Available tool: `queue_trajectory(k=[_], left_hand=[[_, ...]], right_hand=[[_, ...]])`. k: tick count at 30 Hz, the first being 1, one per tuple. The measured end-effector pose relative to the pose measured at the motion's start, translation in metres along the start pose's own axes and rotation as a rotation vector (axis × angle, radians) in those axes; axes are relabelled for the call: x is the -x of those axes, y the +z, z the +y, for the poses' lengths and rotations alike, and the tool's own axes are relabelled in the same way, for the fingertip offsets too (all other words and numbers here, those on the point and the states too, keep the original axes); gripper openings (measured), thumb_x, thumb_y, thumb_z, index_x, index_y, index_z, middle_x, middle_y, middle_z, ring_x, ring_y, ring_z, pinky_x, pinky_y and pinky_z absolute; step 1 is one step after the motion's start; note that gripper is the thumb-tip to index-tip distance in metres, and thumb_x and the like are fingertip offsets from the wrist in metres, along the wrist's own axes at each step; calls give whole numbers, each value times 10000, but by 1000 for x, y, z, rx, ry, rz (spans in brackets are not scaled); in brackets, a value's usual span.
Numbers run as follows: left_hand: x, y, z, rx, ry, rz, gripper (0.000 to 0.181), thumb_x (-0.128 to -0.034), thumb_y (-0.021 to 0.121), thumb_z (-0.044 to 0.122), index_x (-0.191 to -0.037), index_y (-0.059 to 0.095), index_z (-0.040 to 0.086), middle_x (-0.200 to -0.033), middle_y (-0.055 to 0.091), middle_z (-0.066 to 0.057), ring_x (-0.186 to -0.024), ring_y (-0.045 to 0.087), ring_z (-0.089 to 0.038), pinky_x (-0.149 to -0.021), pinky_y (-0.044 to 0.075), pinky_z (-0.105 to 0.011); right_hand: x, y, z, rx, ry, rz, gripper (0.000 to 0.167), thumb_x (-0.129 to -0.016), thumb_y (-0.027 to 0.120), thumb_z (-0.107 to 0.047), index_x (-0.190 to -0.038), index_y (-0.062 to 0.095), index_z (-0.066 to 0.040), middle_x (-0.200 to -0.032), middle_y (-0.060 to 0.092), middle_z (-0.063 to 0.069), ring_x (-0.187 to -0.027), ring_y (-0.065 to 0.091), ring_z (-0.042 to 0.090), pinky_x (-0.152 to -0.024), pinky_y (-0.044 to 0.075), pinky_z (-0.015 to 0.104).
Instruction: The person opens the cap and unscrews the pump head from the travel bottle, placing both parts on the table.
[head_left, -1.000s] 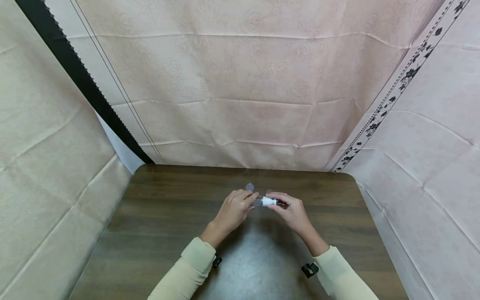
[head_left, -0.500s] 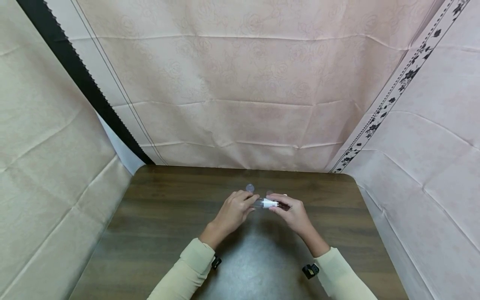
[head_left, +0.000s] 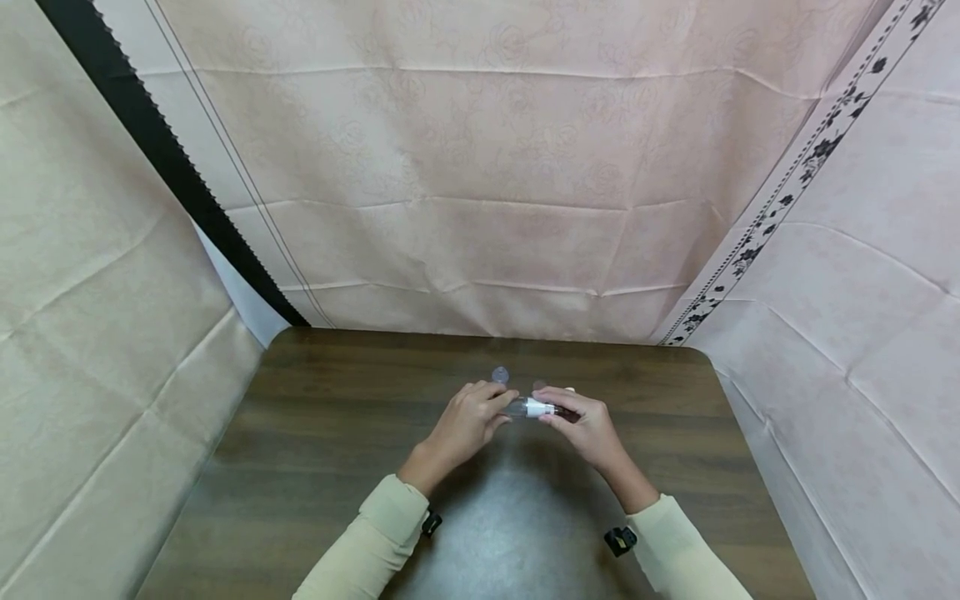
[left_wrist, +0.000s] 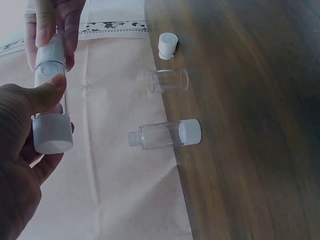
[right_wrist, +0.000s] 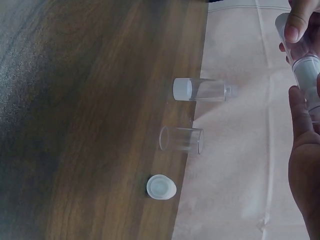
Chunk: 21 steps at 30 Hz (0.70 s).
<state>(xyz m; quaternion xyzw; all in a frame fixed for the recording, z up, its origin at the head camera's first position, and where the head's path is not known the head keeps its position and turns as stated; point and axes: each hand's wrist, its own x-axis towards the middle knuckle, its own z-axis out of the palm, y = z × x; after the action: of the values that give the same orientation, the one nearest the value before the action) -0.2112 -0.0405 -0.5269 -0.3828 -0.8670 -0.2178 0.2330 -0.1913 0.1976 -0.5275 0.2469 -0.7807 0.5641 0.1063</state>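
A small clear bottle [head_left: 517, 407] with a white band and a white base [left_wrist: 53, 134] is held between both hands. My left hand [head_left: 467, 419] grips one end, its thumb [left_wrist: 50, 92] lying along the clear body in the left wrist view. At the opposite end, my right hand [head_left: 581, 423] pinches the bottle between thumb and fingers. The right wrist view shows the white part [right_wrist: 307, 75] between the two hands. Fingers cover both ends, so how the parts join there is hard to tell.
Beyond the hands on the wooden table [head_left: 315, 467], a second clear bottle [left_wrist: 160, 135] with a white base, a clear cylindrical cap [left_wrist: 170, 81] and a small white part resembling a pump top [left_wrist: 168, 46] stand in a row. Patterned cloth [head_left: 487, 167] hangs behind the table.
The bottle has shifted very slightly toward the person. Both hands keep their hold in nearly the same place.
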Motion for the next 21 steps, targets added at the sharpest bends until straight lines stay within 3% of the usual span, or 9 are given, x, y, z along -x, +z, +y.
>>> queue_trajectory(k=[6, 12, 15, 21], left_hand=[[3, -2, -2, 9, 0, -24, 417, -845, 863, 198, -1235, 751, 104, -1181, 741, -72, -1037, 700, -201, -844, 576, -349], [3, -3, -5, 35, -2, -17, 422, -838, 866, 201, -1230, 754, 91, -1182, 742, -79, -1044, 705, -204, -849, 583, -359], [3, -4, -6, 45, -3, -20, 427, -831, 871, 195, -1228, 754, 89, -1178, 741, -81, -1030, 706, -202, -845, 585, -365], [7, -5, -9, 51, -24, -45, 417, -840, 866, 200, -1230, 753, 102, -1183, 742, -69, -1028, 707, -194, -862, 586, -370]], right_hand=[[3, 2, 23, 3, -10, -8, 315, -857, 777, 65, -1168, 759, 14, -1230, 731, 197, -1138, 668, 46, -840, 574, 165], [-1, 0, 23, 67, -76, -35, 310, -872, 787, 11, -1174, 774, -56, -1236, 739, 149, -1086, 692, 82, -763, 606, 247], [-2, 0, 23, 95, -105, -37, 315, -867, 791, 12, -1173, 776, -61, -1230, 742, 144, -1058, 703, 118, -744, 600, 228], [-2, -1, 22, 160, -188, -44, 330, -845, 807, 26, -1165, 777, -48, -1224, 744, 142, -1097, 723, 284, -881, 541, 123]])
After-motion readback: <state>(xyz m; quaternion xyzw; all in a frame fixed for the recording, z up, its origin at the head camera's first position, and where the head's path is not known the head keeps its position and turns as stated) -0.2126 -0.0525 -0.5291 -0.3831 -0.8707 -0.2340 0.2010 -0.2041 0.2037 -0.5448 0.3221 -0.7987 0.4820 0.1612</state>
